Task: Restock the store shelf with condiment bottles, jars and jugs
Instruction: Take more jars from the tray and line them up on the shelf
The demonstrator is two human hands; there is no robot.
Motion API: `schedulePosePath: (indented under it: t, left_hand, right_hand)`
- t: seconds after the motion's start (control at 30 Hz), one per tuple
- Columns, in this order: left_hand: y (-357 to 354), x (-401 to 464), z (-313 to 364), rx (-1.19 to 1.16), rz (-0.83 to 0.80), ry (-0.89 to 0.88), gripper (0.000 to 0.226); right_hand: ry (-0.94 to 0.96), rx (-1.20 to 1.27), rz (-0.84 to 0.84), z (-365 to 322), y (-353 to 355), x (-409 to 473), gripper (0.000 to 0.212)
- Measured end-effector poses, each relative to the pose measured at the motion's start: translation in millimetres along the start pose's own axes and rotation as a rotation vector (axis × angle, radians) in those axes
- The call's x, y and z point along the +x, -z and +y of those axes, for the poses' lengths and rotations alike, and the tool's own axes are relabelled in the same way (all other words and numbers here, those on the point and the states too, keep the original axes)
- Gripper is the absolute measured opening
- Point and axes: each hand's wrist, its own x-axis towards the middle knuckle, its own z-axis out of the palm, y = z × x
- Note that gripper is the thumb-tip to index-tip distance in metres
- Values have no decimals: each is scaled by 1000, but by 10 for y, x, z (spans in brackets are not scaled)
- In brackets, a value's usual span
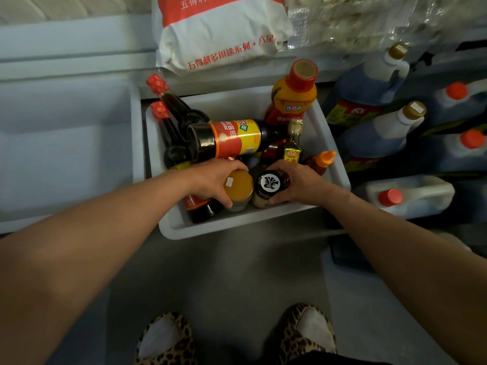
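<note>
**Condiment jars: two-handed pick from the supply bin**

Condiment stock sits in a grey bin on the floor in front of you, between your reaching arms. You have one jar in each hand at the bin's near edge. Your left hand curls round the yellow-lidded jar, fingers wrapped over its far side and thumb on the near side. Your right hand clamps the black-lidded jar the same way. Both jars stand upright and just beside each other, probably because a grip at the lid rim lets you lift straight up past the surrounding stock.

A large soy sauce bottle lies on its side across other dark bottles directly behind your hands, so draw the jars toward you rather than forward. A small orange-capped bottle leans near your right wrist; avoid tipping it.

Jugs with red and gold caps stand to the right of the bin. A flour sack rests on the ledge beyond. The destination shelf cannot be identified with certainty from this view.
</note>
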Motion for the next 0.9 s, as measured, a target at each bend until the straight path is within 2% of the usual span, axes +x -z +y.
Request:
schedulePosePath:
  t: [0.1, 0.2, 0.33, 0.43, 0.53, 0.6, 0.63, 0.73, 0.9]
  left_hand:
    - [198, -26, 99, -75, -35, 19, 93]
    - [430, -42, 198, -194, -59, 55, 89]
    - [697, -127, 258, -460, -61, 41, 72]
    - [819, -197, 295, -696, -66, -34, 67]
    - [914, -204, 338, -863, -39, -90, 72]
    - [950, -195, 358, -1002, -12, -117, 76]
    - [956, -184, 360, -1095, -5, -117, 75]
    - [941, -121, 331, -1312, 6, -104, 69]
    - [910, -19, 275, -1545, 97, -32, 67]
  right_hand:
    - [-67, 84, 45, -16, 150, -29, 67]
    - [-119, 405, 65, -43, 315, -46, 59]
    - [-44, 791, 131, -92, 490, -46, 52]
    - [-10, 1015, 147, -221, 605, -36, 60]
    - [9, 1074, 155, -375, 672, 8, 63]
    - [3, 1063, 169, -487, 691, 39, 81]
    - [1, 1073, 174, -539, 693, 55, 83]
    - [-15, 1122, 218, -652, 690, 124, 62]
    - [-62, 1232, 261, -764, 685, 260, 39]
